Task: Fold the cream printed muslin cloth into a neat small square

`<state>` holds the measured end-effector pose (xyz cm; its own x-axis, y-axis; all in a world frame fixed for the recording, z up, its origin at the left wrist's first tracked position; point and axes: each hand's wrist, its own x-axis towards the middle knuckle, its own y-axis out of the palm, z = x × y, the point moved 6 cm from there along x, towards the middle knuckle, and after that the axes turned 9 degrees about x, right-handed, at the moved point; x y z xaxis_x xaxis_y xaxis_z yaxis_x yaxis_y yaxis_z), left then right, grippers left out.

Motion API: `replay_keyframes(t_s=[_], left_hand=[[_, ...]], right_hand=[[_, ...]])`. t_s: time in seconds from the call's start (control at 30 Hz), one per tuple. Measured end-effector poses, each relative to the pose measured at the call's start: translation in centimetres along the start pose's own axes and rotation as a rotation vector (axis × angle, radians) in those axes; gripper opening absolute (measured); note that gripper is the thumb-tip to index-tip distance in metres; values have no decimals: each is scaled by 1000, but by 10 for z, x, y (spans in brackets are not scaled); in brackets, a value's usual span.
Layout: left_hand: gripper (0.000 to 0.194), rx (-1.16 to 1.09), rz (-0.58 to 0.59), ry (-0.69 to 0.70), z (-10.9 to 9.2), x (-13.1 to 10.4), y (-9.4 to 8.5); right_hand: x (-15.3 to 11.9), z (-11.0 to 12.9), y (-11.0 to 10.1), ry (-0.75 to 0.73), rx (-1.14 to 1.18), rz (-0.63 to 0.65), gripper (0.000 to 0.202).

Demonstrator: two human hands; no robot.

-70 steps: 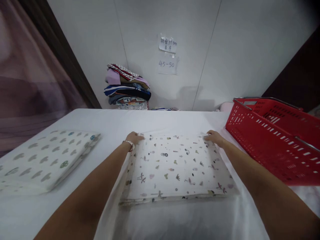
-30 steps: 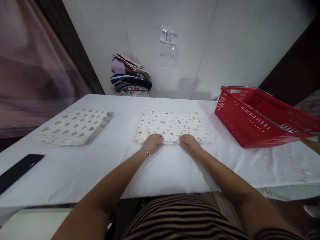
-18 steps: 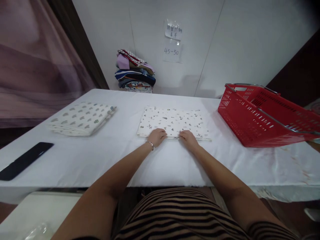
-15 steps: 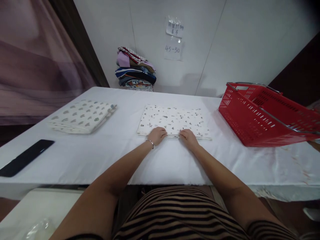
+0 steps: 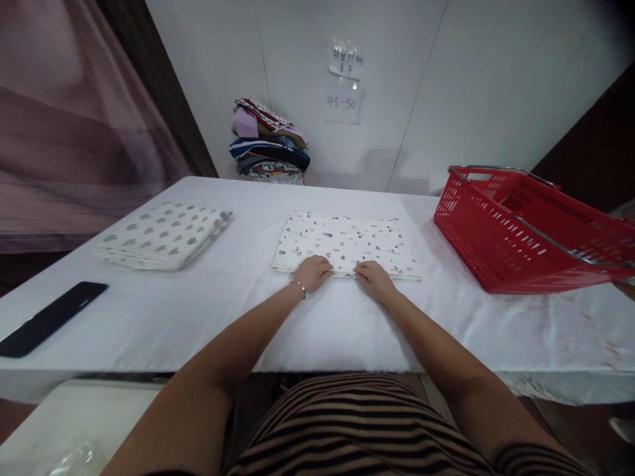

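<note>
A folded white cloth with a small dark print [image 5: 347,238] lies flat on the white-covered table [image 5: 317,324], straight in front of me. My left hand [image 5: 312,272] is at its near edge, left of the middle, with fingers curled and pressed together on the fold. At the same edge, a little to the right, my right hand [image 5: 374,279] pinches the fabric between thumb and fingers. Both hands point inward with a small gap between them. The fingertips partly cover the front layers of the cloth.
Another folded cloth, white with grey hearts [image 5: 166,235], lies to the left, with a black phone-like slab [image 5: 52,318] nearer me. A red plastic basket [image 5: 520,238] stands at the right. Behind the table, a stack of folded clothes [image 5: 270,142] rises against the wall.
Both hands stay at the cloth's near edge with almost no movement. The whole view has shifted slightly, so everything sits a little lower.
</note>
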<state>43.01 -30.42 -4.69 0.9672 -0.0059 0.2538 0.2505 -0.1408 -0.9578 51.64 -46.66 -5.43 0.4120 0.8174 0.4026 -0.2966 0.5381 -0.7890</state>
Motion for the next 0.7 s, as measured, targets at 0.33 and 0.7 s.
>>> replay_keyframes(t_s=[0.33,0.7], left_hand=[[22,66,35,14,-6,4,-1],[19,170,80,40,-14,9,-7]], right_hand=[[18,7,0,143,-118,232,20],[26,17,-4,193,-192,307,22]])
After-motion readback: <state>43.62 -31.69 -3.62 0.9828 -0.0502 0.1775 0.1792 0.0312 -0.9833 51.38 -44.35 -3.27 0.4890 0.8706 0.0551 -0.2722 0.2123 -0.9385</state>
